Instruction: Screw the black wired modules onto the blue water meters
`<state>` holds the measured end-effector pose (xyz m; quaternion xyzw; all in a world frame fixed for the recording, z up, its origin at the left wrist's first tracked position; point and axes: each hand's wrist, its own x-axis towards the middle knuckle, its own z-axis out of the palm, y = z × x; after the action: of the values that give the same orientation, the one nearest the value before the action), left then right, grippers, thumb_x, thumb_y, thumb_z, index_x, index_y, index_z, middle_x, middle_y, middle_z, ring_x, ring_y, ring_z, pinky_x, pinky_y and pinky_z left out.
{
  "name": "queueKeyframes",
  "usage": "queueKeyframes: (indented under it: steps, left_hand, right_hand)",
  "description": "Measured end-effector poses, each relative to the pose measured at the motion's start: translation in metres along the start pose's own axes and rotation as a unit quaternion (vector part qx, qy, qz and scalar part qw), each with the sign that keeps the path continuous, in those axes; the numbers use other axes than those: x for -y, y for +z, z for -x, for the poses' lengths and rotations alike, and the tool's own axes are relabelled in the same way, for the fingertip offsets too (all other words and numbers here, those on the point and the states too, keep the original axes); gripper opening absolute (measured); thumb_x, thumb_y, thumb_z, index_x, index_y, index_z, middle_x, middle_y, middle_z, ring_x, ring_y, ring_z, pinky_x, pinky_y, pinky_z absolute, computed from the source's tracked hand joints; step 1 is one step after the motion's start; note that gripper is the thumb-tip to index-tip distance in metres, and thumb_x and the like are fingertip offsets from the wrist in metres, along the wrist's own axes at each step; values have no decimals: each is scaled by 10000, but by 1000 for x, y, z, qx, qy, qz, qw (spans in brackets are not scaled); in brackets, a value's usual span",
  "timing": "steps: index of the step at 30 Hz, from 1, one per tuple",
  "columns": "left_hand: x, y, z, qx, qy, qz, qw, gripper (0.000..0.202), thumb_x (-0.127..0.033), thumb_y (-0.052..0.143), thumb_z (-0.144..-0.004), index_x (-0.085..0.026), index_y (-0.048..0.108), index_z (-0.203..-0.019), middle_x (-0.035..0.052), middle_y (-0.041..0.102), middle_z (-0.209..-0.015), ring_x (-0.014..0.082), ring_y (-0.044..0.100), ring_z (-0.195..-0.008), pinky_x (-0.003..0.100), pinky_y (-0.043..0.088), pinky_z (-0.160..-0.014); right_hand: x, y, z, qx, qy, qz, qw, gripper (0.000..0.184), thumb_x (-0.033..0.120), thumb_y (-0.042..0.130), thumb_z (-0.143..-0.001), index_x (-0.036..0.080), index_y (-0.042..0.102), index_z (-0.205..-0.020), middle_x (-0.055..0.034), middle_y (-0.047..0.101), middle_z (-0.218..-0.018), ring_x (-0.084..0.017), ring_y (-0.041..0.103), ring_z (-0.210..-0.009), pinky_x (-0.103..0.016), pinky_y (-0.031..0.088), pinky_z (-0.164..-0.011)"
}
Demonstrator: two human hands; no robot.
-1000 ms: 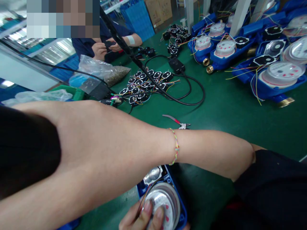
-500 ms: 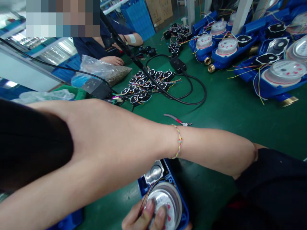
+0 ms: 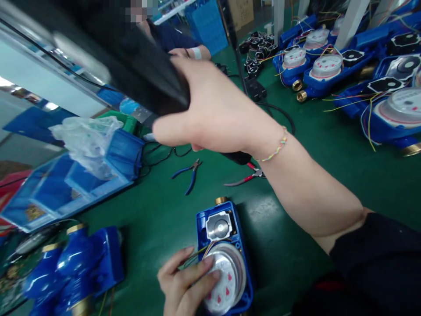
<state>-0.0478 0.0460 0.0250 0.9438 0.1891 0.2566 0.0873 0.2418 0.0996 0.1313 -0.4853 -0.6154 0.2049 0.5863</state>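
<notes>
Head view: blue-cased meter (image 3: 226, 259) on surface (image 3: 151, 237), six o'clock. Left hand (image 3: 182, 283), fingers over dial (image 3: 225, 281); grip can't be told. Right hand (image 3: 215, 107), twelve o'clock, gripping black tool-like object (image 3: 154, 83). Step, seemingly: steadying meter; next move likely calls for wires (image 3: 197, 253) kept clear.

Workshop interior with a broad, smooth green work surface (image 3: 154, 215) under pale light.
Square grey metal posts (image 3: 351, 24) rise at the upper right. Beyond the far edge stand a tall blue plastic stack (image 3: 208, 28) and, near it, a brown cardboard box (image 3: 241, 13). A flat whitish panel (image 3: 39, 72) slants across the left; soft glare marks the surface.
</notes>
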Motion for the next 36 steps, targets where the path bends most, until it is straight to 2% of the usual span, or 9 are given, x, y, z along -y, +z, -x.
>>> queueKeyframes:
  steps: [2, 5, 8, 13, 18, 22, 27, 31, 36]
  left_hand:
    - [-4, -11, -19, 47, -28, -13, 998, 449, -571, 296, -892, -227, 547, -1035, 102, 567, -1019, 329, 443, -1135, 518, 387, -884]
    - [-10, -20, -55, 166, -94, -88, 978, 273, -384, 480, -885, -233, 492, -1112, 64, 547, -1066, 243, 488, -1075, 411, 422, -879]
    - [-17, -17, -87, 303, -136, -158, 930, 342, -445, 433, -900, -234, 465, -1167, 57, 545, -1046, 218, 564, -931, 367, 477, -775]
    - [-30, -9, -116, 365, -141, -199, 898, 274, -375, 465, -882, -202, 531, -1084, 51, 563, -909, 233, 600, -690, 354, 462, -597]
    - [-31, -7, -118, 361, -131, -195, 903, 238, -355, 504, -852, -188, 558, -1013, 55, 568, -931, 207, 595, -700, 316, 435, -620]
    - [-29, -6, -107, 327, -139, -178, 917, 196, -311, 469, -858, -199, 553, -996, 30, 547, -888, 189, 575, -692, 296, 406, -608]
    - [-24, 0, -96, 269, -149, -134, 942, 164, -280, 464, -846, -198, 542, -964, 13, 521, -887, 164, 558, -758, 272, 392, -654]
    - [-16, 7, -91, 232, -167, -98, 953, 188, -301, 516, -802, -219, 548, -969, -12, 523, -858, 151, 550, -759, 260, 381, -651]
    - [-10, 9, -83, 202, -200, -77, 956, 200, -323, 537, -774, -215, 571, -939, -10, 523, -825, 143, 544, -725, 257, 367, -641]
  right_hand:
    - [-28, 12, -3, 77, -6, 132, 988, 211, 205, 658, -711, 102, 554, -863, 20, 545, -744, -110, 500, -647, -179, 390, -535]
    - [-69, 42, -2, 185, 37, 205, 960, 296, 183, 730, -673, 114, 579, -918, -41, 584, -810, -166, 553, -706, -280, 476, -674]
    - [-96, 71, 8, 250, 84, 248, 932, 249, 290, 667, -833, 85, 579, -945, -67, 577, -889, -162, 572, -812, -318, 508, -774]
    - [-113, 97, 29, 299, 141, 301, 895, 305, 363, 548, -928, 100, 551, -1081, -81, 556, -1028, -182, 566, -934, -358, 511, -834]
    - [-110, 99, 35, 300, 141, 328, 885, 294, 330, 603, -892, 101, 566, -1073, -103, 521, -1133, -236, 491, -1096, -466, 414, -978]
    - [-89, 77, 51, 237, 91, 275, 927, 218, 267, 604, -886, 103, 578, -1027, -94, 505, -1149, -245, 433, -1156, -478, 358, -1018]
    - [-62, 52, 111, 128, 115, 132, 976, 205, 229, 439, -969, 118, 563, -1088, -67, 546, -1048, -176, 522, -1004, -384, 430, -940]
    - [-62, 65, 156, 102, 170, 9, 980, 261, 248, 446, -968, 149, 528, -1195, -79, 531, -1153, -181, 501, -1085, -386, 405, -989]
    - [-72, 88, 165, 57, 232, -116, 964, 310, 345, 414, -982, 118, 546, -1145, -89, 555, -1099, -204, 524, -1054, -439, 402, -974]
